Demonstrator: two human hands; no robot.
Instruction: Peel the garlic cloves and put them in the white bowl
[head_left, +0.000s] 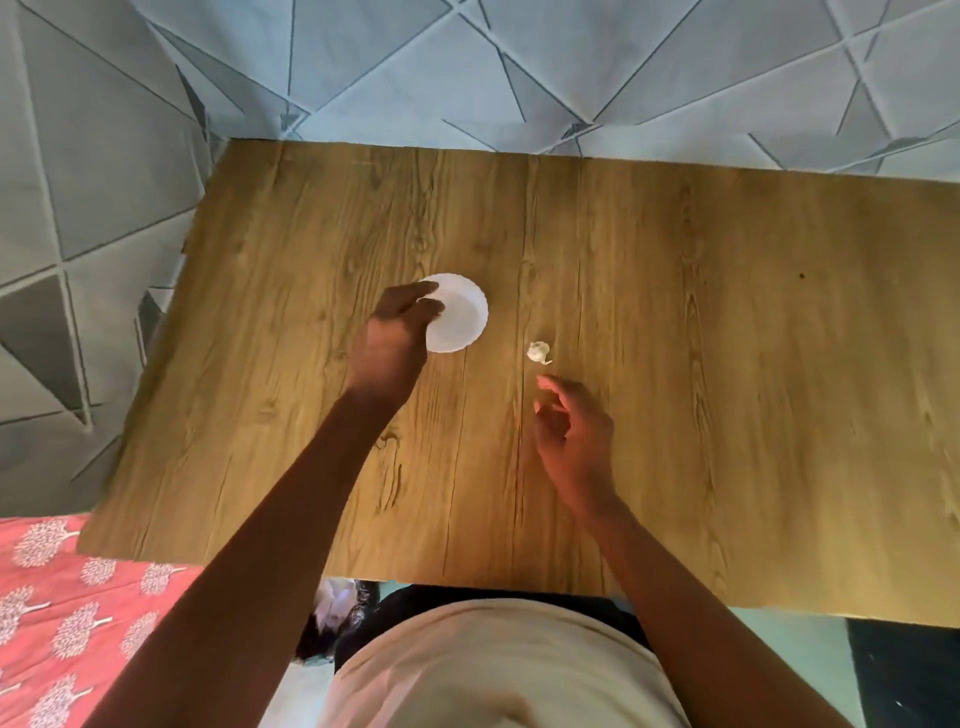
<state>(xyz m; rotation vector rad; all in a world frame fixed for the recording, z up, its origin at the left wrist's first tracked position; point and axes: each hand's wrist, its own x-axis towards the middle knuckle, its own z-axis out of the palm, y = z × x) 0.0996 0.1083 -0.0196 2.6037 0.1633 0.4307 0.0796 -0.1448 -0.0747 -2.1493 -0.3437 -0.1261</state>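
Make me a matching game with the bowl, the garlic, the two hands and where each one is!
Things:
1. white bowl
2. garlic
3. left hand
4. right hand

Places:
A. fingers loosely curled, just short of the garlic
B. lying on the wooden table, to the right of the bowl
C. reaching over the bowl's left rim
D. standing on the table, partly hidden by a hand

Pairs: 1-D, 2-B, 3-C, 4-A
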